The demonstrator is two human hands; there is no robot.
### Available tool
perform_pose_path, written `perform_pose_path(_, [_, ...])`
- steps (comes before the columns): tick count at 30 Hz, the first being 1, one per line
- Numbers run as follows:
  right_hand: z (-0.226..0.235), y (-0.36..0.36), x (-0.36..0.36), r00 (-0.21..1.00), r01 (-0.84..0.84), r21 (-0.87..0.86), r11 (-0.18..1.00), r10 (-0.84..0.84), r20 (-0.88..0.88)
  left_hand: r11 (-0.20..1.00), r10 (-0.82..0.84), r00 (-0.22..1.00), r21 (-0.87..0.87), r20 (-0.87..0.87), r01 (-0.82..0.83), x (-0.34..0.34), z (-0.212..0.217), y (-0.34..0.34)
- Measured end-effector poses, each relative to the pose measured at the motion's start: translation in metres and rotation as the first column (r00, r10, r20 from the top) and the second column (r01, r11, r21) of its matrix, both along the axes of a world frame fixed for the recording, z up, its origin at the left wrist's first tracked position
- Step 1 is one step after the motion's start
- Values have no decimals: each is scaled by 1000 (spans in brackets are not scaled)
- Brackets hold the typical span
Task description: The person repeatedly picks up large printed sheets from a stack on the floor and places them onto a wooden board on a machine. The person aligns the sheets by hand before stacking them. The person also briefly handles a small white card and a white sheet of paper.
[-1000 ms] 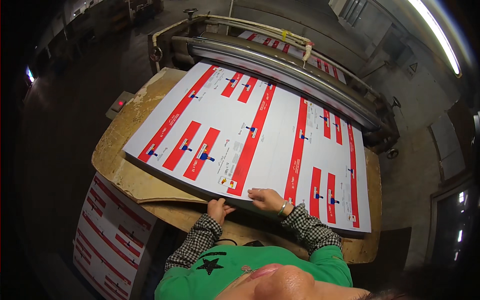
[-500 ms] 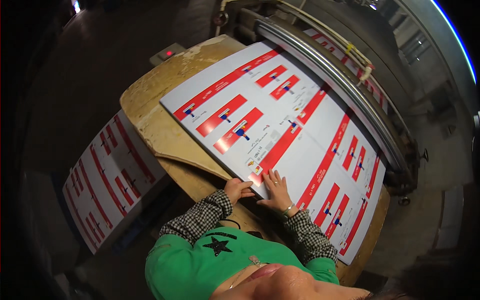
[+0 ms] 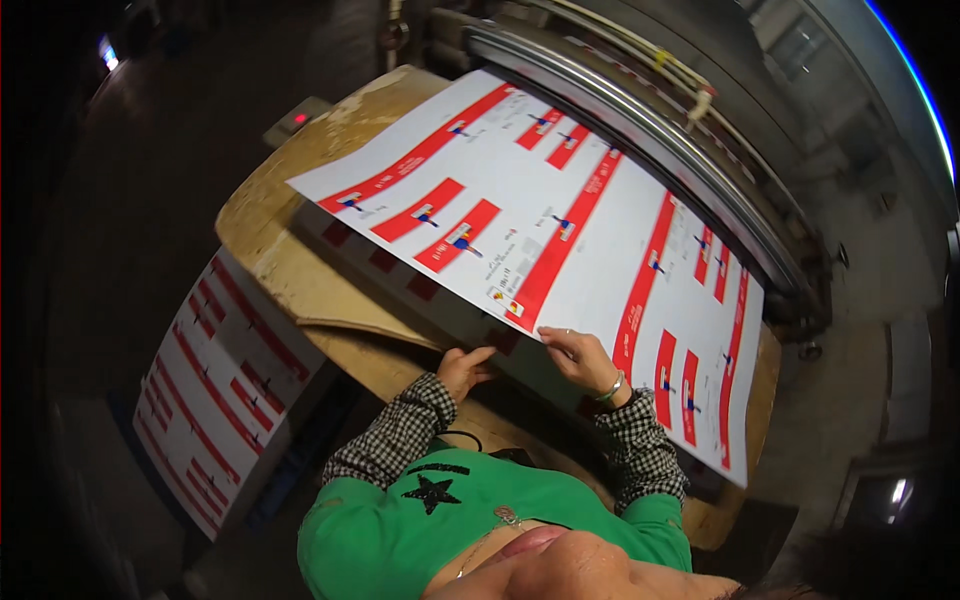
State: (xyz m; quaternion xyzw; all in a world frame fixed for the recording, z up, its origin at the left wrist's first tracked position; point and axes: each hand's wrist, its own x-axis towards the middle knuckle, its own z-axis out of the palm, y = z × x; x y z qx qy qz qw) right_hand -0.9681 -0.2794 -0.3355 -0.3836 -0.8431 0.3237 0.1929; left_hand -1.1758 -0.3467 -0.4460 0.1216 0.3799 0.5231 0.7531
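A large white printed sheet [image 3: 580, 285] with red bands and small blue pictures slants up over the board, its near edge raised and its far edge at the metal roller. My right hand [image 3: 582, 358] pinches that near edge between thumb and fingers, a bracelet at the wrist. Under it, in shadow, another printed sheet [image 3: 420, 287] shows red blocks. My left hand [image 3: 465, 371] is beside the lower sheet's near edge, below the lifted one, with fingers stretched out and nothing visible in them.
A worn wooden board [image 3: 290, 240] carries the sheets. Beyond it stands a machine with a long metal roller [image 3: 640, 125] and pale pipes. More printed sheets [image 3: 215, 390] form a pile at lower left. A small box with a red light [image 3: 299, 119] is by the board's far left.
The top sheet's near edge has risen off the one below, gripped by my right hand, which had lain flat on it. Its far edge is nearer the roller. My left hand has drawn slightly back.
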Motion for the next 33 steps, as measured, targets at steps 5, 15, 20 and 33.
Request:
perform_pose_path(5, [-25, -15, -5, 996, -23, 150, 988, 36, -85, 987, 160, 986, 0, -52, -160, 8, -48, 3])
perform_pose_path(15, [-89, 34, -3, 964, 65, 108, 992, -91, 250, 999, 39, 998, -35, -52, -41, 3, -21, -1])
perform_pose_path(20, [-119, 64, 35, 803, 596, 184, 782, -584, -118, 998, 35, 998, -46, -44, -37, 11, -20, 8])
perform_pose_path(33, [-161, -206, 357, -665, 523, 136, -841, -503, -552, 994, -110, 989, -11, 99, 112, 16, -1, 15])
